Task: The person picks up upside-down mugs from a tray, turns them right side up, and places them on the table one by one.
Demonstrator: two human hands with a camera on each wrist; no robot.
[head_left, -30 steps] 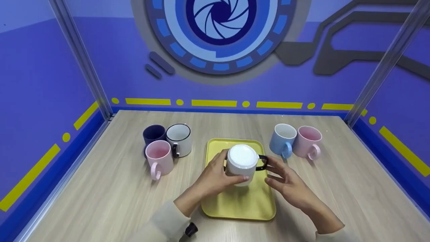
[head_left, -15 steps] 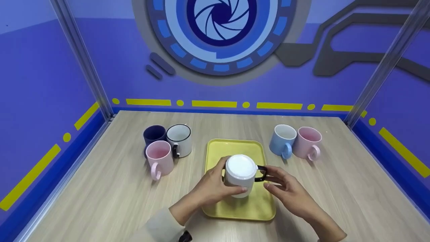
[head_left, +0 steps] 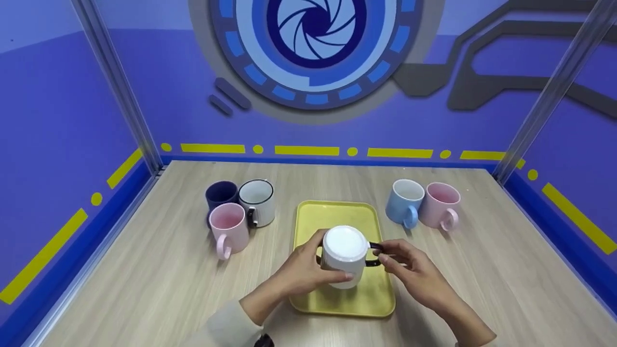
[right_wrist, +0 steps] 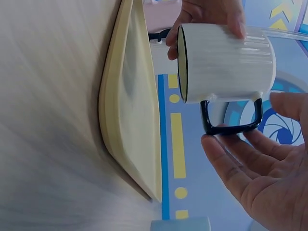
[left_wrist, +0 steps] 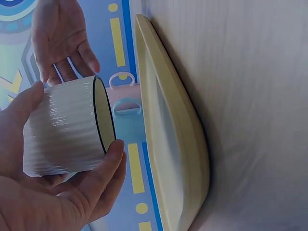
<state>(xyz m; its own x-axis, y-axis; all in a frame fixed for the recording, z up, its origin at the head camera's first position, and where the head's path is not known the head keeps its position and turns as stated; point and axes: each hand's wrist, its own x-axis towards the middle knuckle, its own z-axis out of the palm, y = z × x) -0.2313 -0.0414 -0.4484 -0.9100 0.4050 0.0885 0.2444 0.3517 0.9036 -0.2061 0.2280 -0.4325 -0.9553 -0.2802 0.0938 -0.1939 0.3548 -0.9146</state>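
Observation:
Upside down over the yellow tray [head_left: 337,304], a white ribbed mug [head_left: 344,260] with a black handle [right_wrist: 233,129] is gripped round its body by my left hand [head_left: 303,270]. In the left wrist view its dark-edged rim [left_wrist: 103,115] faces the tray, with a gap between. My right hand [head_left: 414,272] is at the handle, fingertips [right_wrist: 211,144] touching its outer side. In the right wrist view the right thumb lies apart from the handle, near the mug's base. The left wrist view shows the right palm with its fingers extended.
Back left on the wooden table [head_left: 159,270] stand a dark blue mug [head_left: 221,192], a white black-rimmed mug [head_left: 258,202] and a pink mug [head_left: 230,229]. Back right are a light blue mug [head_left: 404,202] and another pink mug [head_left: 439,205]. Patterned panels [head_left: 313,130] enclose the table.
Both hands have come lower and nearer with the white mug, mostly in the first half second. The mug's handle has turned slightly towards me. The other mugs and tray stay put.

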